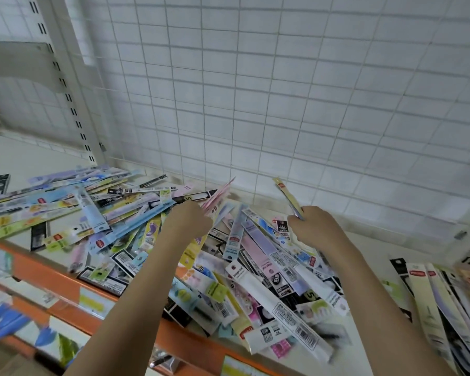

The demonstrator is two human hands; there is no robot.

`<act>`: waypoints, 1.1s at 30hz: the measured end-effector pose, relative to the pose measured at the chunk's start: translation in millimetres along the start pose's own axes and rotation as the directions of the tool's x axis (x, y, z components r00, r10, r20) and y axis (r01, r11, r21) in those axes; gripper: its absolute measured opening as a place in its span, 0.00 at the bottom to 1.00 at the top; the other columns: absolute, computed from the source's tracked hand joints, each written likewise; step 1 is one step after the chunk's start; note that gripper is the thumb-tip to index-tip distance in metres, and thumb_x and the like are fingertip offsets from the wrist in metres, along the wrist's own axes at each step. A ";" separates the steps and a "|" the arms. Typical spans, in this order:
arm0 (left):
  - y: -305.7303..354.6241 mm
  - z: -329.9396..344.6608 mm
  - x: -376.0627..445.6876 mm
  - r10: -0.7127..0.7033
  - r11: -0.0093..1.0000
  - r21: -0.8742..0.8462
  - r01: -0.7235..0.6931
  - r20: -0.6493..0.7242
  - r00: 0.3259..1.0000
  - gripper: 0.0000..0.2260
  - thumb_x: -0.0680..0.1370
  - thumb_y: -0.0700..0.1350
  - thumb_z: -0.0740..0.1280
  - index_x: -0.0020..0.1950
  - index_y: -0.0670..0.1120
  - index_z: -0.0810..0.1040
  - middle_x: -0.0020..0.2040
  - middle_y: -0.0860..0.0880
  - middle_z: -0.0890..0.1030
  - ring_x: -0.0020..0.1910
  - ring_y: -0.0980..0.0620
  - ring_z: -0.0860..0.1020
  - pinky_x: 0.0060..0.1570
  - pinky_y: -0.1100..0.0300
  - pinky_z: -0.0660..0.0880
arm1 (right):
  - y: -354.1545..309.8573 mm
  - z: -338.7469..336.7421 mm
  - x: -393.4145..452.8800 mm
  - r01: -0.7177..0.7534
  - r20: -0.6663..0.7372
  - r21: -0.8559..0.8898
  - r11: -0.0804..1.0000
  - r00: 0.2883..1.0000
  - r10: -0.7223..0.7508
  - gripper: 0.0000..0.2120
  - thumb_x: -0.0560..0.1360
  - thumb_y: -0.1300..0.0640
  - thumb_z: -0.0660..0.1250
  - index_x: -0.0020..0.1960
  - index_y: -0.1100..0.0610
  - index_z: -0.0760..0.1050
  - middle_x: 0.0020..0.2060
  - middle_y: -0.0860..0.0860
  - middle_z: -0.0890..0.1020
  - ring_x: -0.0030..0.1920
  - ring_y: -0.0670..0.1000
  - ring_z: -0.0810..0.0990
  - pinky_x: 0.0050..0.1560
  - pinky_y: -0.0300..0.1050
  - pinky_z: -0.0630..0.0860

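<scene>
The left hand [186, 221] holds thin pink packets [219, 195] that stick out at 1 o'clock. The right hand [311, 226] grips a long yellow packet [286, 194] pointing to 11 o'clock.

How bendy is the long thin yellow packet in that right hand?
The long thin yellow packet sticks up straight from the right hand without drooping, so it is probably fairly stiff. Held by one end only, it seems light. It looks flat, so it is unlikely to roll.

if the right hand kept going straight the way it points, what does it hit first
Probably the wire grid at the back. The right hand, gripping a yellow pack, seems to have nothing else ahead, though depth is unclear.
</scene>
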State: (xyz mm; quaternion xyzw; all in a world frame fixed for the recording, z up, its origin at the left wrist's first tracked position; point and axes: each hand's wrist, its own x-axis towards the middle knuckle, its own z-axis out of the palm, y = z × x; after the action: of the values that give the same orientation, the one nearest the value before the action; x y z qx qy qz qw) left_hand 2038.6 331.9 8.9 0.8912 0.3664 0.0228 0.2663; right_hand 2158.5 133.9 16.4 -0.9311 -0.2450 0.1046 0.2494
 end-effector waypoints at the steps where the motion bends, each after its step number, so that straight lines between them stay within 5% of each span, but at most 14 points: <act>1: -1.0 -2.4 -2.1 0.011 0.999 -0.041 -0.012 -0.011 1.000 0.10 0.74 0.40 0.61 0.33 0.41 0.65 0.27 0.47 0.67 0.25 0.50 0.64 0.26 0.63 0.61 | -2.2 0.9 3.8 0.012 0.004 0.002 1.000 1.000 -0.012 0.13 0.77 0.57 0.56 0.35 0.57 0.64 0.34 0.55 0.74 0.32 0.53 0.70 0.31 0.43 0.64; 8: -7.0 -23.5 -18.1 0.033 0.959 -0.278 -0.052 -0.073 0.997 0.12 0.75 0.43 0.65 0.32 0.43 0.72 0.29 0.46 0.76 0.28 0.49 0.72 0.30 0.61 0.69 | -12.1 13.7 29.3 0.041 0.018 -0.085 0.995 0.999 -0.040 0.06 0.77 0.57 0.58 0.43 0.56 0.72 0.38 0.54 0.77 0.35 0.53 0.74 0.32 0.43 0.67; 14: -10.3 -34.1 -23.8 -0.004 0.908 -0.413 -0.062 -0.157 0.988 0.08 0.72 0.43 0.70 0.34 0.44 0.75 0.22 0.50 0.76 0.20 0.56 0.73 0.23 0.67 0.67 | -13.6 19.2 33.9 -0.025 0.141 -0.080 0.996 0.989 0.036 0.15 0.69 0.49 0.72 0.37 0.58 0.71 0.34 0.52 0.76 0.36 0.54 0.76 0.34 0.42 0.68; 20: 0.6 -39.0 -29.7 0.028 0.839 -0.535 -0.097 -0.135 0.990 0.05 0.73 0.41 0.71 0.39 0.43 0.78 0.29 0.46 0.78 0.18 0.58 0.74 0.22 0.66 0.74 | -8.7 27.2 33.0 -0.064 0.138 -0.099 0.993 0.987 0.077 0.13 0.68 0.51 0.71 0.35 0.57 0.69 0.34 0.53 0.76 0.34 0.53 0.74 0.30 0.41 0.65; 26: 10.6 -34.8 -29.5 0.073 0.790 -0.600 -0.125 -0.111 0.991 0.11 0.76 0.45 0.67 0.46 0.37 0.78 0.43 0.36 0.83 0.42 0.41 0.84 0.49 0.48 0.81 | -6.7 11.2 26.2 -0.052 0.029 -0.030 0.998 0.998 0.053 0.15 0.74 0.59 0.62 0.31 0.56 0.63 0.28 0.52 0.69 0.27 0.51 0.67 0.27 0.40 0.60; 29: 14.8 -30.6 -32.6 0.047 0.777 -0.621 -0.107 -0.112 0.993 0.12 0.78 0.50 0.64 0.44 0.41 0.77 0.38 0.41 0.83 0.35 0.48 0.82 0.37 0.67 0.80 | -5.5 -4.1 17.8 -0.057 -0.022 0.073 0.996 0.998 0.058 0.16 0.74 0.61 0.61 0.30 0.57 0.61 0.26 0.51 0.65 0.26 0.50 0.63 0.27 0.40 0.58; 33: 20.3 -25.7 -40.2 0.054 0.745 -0.652 -0.138 -0.147 0.988 0.15 0.78 0.49 0.63 0.45 0.38 0.80 0.38 0.45 0.82 0.24 0.62 0.77 0.24 0.75 0.70 | -4.7 -24.4 -3.1 -0.097 -0.087 0.291 0.952 0.988 0.127 0.10 0.73 0.61 0.62 0.33 0.59 0.68 0.23 0.51 0.69 0.24 0.50 0.63 0.28 0.39 0.60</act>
State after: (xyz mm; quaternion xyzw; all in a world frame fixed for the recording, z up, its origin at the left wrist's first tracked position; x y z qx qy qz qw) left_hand 2016.2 305.0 47.1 0.7544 0.3036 0.2170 0.5401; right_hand 2161.7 125.8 39.9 -0.9019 -0.1610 0.1041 0.3872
